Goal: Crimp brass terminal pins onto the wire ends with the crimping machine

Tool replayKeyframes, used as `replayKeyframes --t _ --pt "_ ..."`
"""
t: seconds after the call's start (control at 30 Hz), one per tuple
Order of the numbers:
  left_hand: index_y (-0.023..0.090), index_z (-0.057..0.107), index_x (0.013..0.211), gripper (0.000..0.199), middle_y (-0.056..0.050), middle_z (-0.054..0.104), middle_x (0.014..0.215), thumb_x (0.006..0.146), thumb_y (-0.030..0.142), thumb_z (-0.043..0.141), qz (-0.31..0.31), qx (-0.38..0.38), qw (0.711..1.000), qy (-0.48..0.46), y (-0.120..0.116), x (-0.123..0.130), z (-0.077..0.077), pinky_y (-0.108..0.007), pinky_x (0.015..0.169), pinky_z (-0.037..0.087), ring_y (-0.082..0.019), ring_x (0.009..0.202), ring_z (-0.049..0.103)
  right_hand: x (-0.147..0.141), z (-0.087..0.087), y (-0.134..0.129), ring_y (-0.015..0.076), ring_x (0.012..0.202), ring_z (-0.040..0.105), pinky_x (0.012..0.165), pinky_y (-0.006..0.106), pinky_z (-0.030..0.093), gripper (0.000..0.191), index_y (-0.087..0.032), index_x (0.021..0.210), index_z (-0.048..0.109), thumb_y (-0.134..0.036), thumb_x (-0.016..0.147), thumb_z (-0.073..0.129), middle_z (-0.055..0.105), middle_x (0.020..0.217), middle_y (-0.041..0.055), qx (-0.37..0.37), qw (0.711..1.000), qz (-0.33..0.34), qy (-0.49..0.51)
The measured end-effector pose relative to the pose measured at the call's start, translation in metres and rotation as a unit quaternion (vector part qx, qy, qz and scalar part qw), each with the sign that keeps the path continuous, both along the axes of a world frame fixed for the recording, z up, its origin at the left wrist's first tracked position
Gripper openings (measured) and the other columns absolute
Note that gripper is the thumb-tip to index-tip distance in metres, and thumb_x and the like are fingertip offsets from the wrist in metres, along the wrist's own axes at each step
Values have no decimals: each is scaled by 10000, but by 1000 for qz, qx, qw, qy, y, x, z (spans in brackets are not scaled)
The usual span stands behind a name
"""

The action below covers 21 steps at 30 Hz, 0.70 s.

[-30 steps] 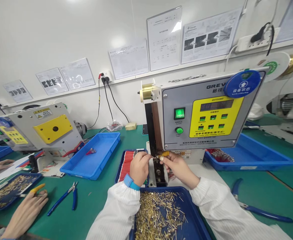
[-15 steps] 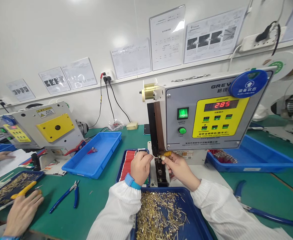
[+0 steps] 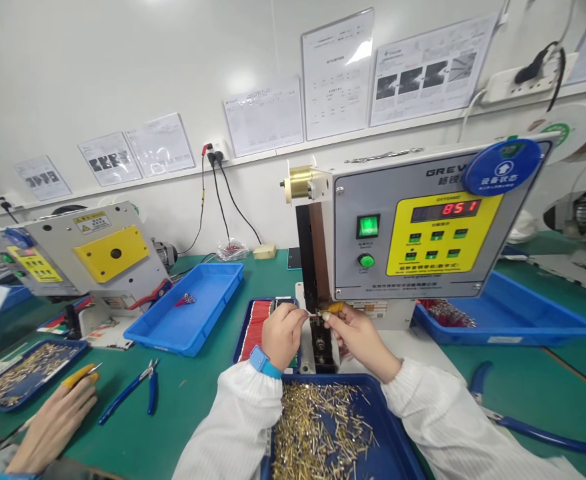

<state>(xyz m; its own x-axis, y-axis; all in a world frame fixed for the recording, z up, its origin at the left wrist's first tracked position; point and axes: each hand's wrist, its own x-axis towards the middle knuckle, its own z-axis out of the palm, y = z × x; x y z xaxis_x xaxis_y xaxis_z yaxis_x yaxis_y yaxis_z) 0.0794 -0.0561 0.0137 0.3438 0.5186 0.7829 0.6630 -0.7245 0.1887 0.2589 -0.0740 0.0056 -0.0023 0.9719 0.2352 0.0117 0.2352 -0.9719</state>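
At the foot of the grey machine (image 3: 353, 247), my left hand (image 3: 283, 333), with a blue band at its wrist, is closed in a pinch on a thin pale piece (image 3: 311, 313), too small to name. From the right, my right hand (image 3: 355, 337) is closed round a yellow-handled tool (image 3: 335, 307), whose kind is hidden by the fingers. Both sets of fingertips nearly meet in front of the machine's black working head (image 3: 321, 343). Below my wrists, a dark blue tray (image 3: 395, 427) holds many small gold-coloured metal pins (image 3: 317, 427). Red wires (image 3: 255, 327) lie in a tray behind my left hand.
Blue-handled pliers (image 3: 131, 393) lie on the green table at left, another blue-handled tool (image 3: 533, 430) at right. Blue trays (image 3: 187, 340) stand on both sides. A co-worker's hand (image 3: 60, 417) with a yellow-handled tool is at far left, by a second machine (image 3: 115, 257).
Both my hands stay almost where they were. The digits on the machine's display differ. At left, the co-worker's hand and yellow-handled tool have shifted right, and the white sheet has lifted.
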Motion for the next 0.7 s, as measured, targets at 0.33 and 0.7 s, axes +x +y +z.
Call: replayKeyframes --t 0.33,0.7 --pt "181 645 904 203 -35 596 873 942 198 446 -2 13 1000 10 1 -1 0 -202 745 466 -104 838 571 0 3 -1 141 459 466 392 250 398 337 -208 771 538 -534 757 624 570 691 13 0 1000 -1 -1" --pt "181 640 913 189 -30 600 869 938 190 453 -6 15 1000 5 0 0 0 -200 737 459 -104 832 573 0 2 -1 136 446 462 368 233 392 325 -202 748 533 -516 772 610 551 652 -1 2 1000 -3 0"
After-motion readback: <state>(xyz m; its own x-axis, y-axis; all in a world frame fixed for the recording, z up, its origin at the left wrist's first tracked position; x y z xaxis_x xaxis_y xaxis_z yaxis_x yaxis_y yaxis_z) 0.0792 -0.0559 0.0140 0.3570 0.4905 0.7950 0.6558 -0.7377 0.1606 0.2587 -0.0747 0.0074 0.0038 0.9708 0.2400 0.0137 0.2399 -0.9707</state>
